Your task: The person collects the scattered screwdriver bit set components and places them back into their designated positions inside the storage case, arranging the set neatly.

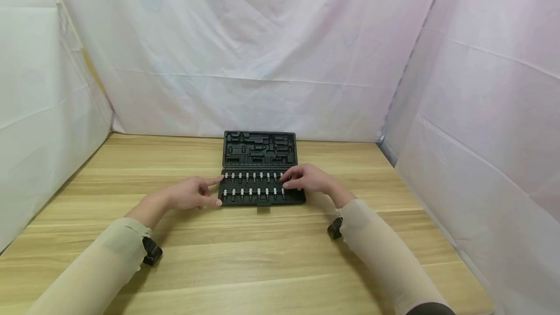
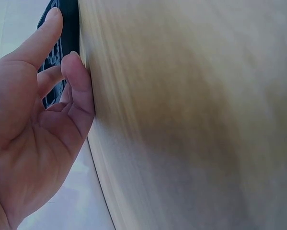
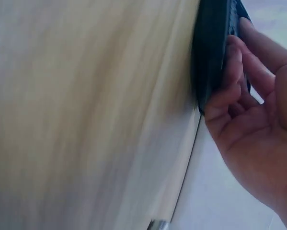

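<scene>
A black socket-bit case [image 1: 259, 166] lies opened flat on the wooden table, its moulded lid towards the back. Two rows of silver-and-dark socket bits [image 1: 251, 192] fill the base. My left hand [image 1: 185, 193] touches the case's left edge, index finger stretched to the upper row and thumb at the front corner; its other fingers curl in. Over the base's right end reaches my right hand [image 1: 309, 179], its bent index finger above the upper row and its thumb by the last lower-row bit. A gap shows between those two tips. This hand covers some upper-row bits.
A small metallic piece [image 3: 158, 224] shows at the bottom of the right wrist view; its kind is unclear. White cloth [image 1: 245, 62] hangs behind the table [image 1: 227, 261] and on both sides. Black wrist cameras [image 1: 152, 251] sit under both sleeves.
</scene>
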`<move>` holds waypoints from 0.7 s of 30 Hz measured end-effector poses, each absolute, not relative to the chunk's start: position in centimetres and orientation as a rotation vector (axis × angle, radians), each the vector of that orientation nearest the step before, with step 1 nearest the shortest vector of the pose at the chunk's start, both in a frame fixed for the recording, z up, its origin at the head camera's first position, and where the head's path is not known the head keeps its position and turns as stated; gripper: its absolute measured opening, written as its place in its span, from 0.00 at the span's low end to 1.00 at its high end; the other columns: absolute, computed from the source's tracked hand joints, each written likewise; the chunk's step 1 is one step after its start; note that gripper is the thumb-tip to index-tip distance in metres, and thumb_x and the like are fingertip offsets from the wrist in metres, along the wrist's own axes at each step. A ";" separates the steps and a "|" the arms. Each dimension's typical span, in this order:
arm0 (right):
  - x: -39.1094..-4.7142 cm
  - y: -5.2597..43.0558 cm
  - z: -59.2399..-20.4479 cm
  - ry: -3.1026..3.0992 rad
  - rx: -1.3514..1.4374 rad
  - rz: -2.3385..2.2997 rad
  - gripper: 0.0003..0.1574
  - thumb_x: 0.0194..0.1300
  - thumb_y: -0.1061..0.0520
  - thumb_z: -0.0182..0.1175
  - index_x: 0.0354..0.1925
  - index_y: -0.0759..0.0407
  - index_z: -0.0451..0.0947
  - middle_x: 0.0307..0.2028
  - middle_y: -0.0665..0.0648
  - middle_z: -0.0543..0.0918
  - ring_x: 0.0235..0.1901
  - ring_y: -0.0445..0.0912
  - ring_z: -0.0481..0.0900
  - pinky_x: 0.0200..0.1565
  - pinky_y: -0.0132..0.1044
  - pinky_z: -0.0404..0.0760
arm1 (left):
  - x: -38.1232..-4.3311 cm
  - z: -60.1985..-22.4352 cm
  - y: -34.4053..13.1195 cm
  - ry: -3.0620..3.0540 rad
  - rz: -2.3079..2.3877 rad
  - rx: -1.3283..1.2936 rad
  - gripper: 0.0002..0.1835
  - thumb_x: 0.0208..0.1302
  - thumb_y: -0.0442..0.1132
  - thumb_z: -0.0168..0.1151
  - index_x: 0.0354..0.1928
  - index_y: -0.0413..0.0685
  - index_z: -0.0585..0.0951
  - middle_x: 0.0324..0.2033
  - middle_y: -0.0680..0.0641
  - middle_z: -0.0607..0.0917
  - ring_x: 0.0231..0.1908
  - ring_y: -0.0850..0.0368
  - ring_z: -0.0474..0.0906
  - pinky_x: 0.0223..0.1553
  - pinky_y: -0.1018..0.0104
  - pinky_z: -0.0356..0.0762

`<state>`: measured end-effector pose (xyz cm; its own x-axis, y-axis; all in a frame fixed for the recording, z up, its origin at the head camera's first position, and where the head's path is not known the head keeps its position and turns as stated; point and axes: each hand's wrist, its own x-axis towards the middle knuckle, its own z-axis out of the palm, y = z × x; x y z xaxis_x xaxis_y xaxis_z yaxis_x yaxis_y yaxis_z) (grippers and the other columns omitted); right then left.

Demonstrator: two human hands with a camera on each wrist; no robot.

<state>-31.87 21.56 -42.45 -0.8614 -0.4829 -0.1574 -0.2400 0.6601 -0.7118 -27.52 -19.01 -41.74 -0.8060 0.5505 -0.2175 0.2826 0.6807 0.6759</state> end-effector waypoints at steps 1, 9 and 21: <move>-31.8 22.0 -42.4 2.555 -0.566 -1.035 0.18 0.77 0.45 0.70 0.60 0.46 0.90 0.44 0.49 0.90 0.35 0.44 0.80 0.40 0.38 0.81 | -27.5 -41.8 -19.0 2.486 0.905 0.648 0.50 0.73 0.54 0.74 0.88 0.49 0.59 0.34 0.45 0.81 0.31 0.54 0.80 0.34 0.63 0.82; -31.5 26.8 -41.2 2.633 -0.509 -1.099 0.22 0.79 0.40 0.67 0.62 0.47 0.89 0.54 0.53 0.90 0.45 0.51 0.83 0.44 0.43 0.83 | -27.5 -41.6 -18.9 2.476 0.922 0.626 0.51 0.73 0.53 0.74 0.88 0.51 0.58 0.34 0.45 0.81 0.32 0.53 0.79 0.35 0.62 0.82; -30.6 33.9 -42.4 2.688 -0.438 -1.021 0.19 0.78 0.54 0.67 0.63 0.55 0.88 0.47 0.58 0.88 0.44 0.48 0.79 0.47 0.41 0.80 | -27.4 -41.6 -18.9 2.489 0.902 0.631 0.50 0.73 0.53 0.74 0.88 0.50 0.59 0.35 0.44 0.81 0.33 0.54 0.80 0.35 0.62 0.83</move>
<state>-30.64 33.94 -42.44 -0.9281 -0.3558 -0.1095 -0.1934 0.7122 -0.6749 -27.38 -18.92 -41.59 -0.8103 0.5407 -0.2258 0.2704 0.6869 0.6746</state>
